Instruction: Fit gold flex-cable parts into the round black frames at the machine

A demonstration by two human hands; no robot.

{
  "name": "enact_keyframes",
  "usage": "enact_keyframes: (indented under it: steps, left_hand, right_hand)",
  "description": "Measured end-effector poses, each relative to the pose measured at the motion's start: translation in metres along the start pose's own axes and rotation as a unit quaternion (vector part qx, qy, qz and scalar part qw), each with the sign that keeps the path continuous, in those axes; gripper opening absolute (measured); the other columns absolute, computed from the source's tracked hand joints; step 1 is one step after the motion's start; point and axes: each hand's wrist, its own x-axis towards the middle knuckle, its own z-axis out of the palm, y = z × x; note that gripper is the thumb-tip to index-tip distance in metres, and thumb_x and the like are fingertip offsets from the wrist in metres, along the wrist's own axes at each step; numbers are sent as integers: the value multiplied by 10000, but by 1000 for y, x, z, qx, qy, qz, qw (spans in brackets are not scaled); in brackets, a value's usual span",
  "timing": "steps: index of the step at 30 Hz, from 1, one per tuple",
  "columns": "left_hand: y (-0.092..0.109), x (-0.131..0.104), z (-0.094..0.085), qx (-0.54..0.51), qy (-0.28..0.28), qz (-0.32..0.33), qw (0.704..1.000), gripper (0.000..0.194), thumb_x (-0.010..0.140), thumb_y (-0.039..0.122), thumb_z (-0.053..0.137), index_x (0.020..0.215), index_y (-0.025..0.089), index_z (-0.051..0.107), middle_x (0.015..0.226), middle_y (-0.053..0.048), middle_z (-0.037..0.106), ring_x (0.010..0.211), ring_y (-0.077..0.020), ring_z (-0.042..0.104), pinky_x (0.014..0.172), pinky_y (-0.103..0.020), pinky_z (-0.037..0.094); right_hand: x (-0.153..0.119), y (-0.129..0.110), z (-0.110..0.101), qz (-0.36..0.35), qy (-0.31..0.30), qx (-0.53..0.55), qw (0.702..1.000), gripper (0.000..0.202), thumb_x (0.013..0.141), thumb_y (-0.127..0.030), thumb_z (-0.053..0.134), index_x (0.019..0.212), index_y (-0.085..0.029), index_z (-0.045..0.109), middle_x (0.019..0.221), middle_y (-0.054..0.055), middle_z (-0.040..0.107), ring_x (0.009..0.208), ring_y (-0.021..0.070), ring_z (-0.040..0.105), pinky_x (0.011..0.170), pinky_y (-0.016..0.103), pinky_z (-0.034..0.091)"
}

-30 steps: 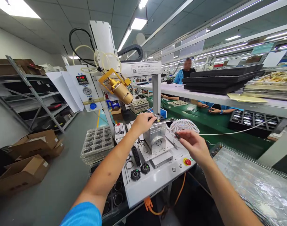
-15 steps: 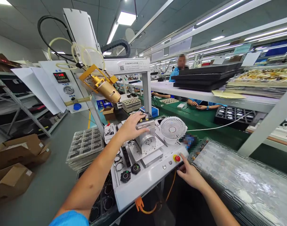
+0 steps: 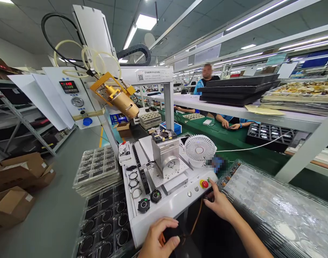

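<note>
My right hand (image 3: 219, 204) is at the front right corner of a white benchtop machine (image 3: 169, 206), index finger stretched onto a small green button (image 3: 209, 180) beside the red emergency stop (image 3: 205, 184). The thumb stays apart from that finger, and the other fingers are partly hidden. Low in the middle, in front of the machine's edge, my left hand (image 3: 158, 238) is empty, thumb and fingers spread. A metal block fixture (image 3: 165, 156) carries a ring-shaped part (image 3: 164, 135) on top. Two round black watch housings (image 3: 144, 205) lie on the machine's front left.
A gold dispenser head (image 3: 123, 104) hangs tilted above the fixture. A white fan (image 3: 200, 148) stands to its right. Trays of black rings (image 3: 106, 229) lie left, stacked clear trays (image 3: 277, 200) right. Loose rings (image 3: 133, 183) lie on the machine. A co-worker's hands (image 3: 230, 124) show across the bench.
My left hand has left the fixture and come back toward me, uncovering the ring-shaped part on top. The right index finger stays at the button. The view has shifted slightly.
</note>
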Motion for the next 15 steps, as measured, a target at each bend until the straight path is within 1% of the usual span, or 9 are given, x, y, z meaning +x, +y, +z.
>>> enact_keyframes:
  steps: [2,3,5,6,8,10,11,13,15]
  left_hand:
    - [-11,-11,21,-91,-25,-69,993,370,854,568,722,1118,311,756,1087,-119,804,1033,-283,768,953,-414,619]
    - [-15,-14,30,-147,-26,-110,983,434,846,601,722,1159,303,743,1113,-131,798,1051,-288,764,973,-429,605]
    - [-17,-17,46,-271,-16,-179,946,570,811,637,750,1241,266,701,1175,-167,772,1077,-305,755,1007,-466,572]
    - [-17,-17,53,-328,-11,-199,923,639,776,638,786,1268,243,682,1188,-186,760,1078,-316,753,1011,-481,560]
    - [-16,-16,64,-417,-6,-212,884,702,701,606,866,1254,212,685,1166,-198,756,1047,-323,755,998,-493,548]
    - [-12,-15,72,-475,-8,-205,856,691,637,563,925,1192,207,716,1099,-180,773,1004,-317,758,979,-491,544]
    - [-10,-15,74,-491,-6,-204,847,674,619,547,940,1164,210,731,1081,-170,779,984,-311,759,965,-484,546]
    - [-4,-15,75,-499,5,-215,839,650,597,513,961,1132,212,750,1070,-156,787,939,-292,758,920,-453,562]
    - [2,-16,73,-473,19,-237,848,612,593,462,974,1104,196,766,1057,-149,792,903,-270,753,877,-409,577]
  right_hand:
    - [-15,-7,-3,1,-14,25,1000,812,759,-323,656,1510,-141,404,826,25,698,775,265,683,794,397,523]
    - [-27,-12,0,-10,-31,61,998,778,754,-345,694,1472,-159,458,861,37,709,789,265,684,797,399,530]
    - [-54,-22,12,-50,-72,164,983,767,728,-391,801,1416,-193,526,972,63,724,877,269,692,835,392,541]
    - [-68,-26,22,-70,-86,213,971,793,694,-409,866,1395,-215,549,1018,66,725,930,273,693,868,386,541]
    - [-93,-33,45,-100,-82,273,953,858,594,-449,973,1341,-253,598,1048,60,723,978,279,687,912,379,536]
    - [-111,-39,65,-115,-53,294,948,879,541,-533,1001,1291,-264,630,1019,53,715,932,273,683,866,367,549]
    - [-118,-43,71,-118,-37,294,948,864,543,-581,989,1268,-263,642,1000,53,707,898,264,678,823,357,555]
    - [-126,-50,75,-131,-12,276,952,815,575,-666,942,1217,-244,668,983,59,687,863,251,666,765,342,553]
    - [-127,-56,62,-173,-21,229,958,776,625,-705,897,1191,-218,688,1006,77,683,897,253,660,791,349,552]
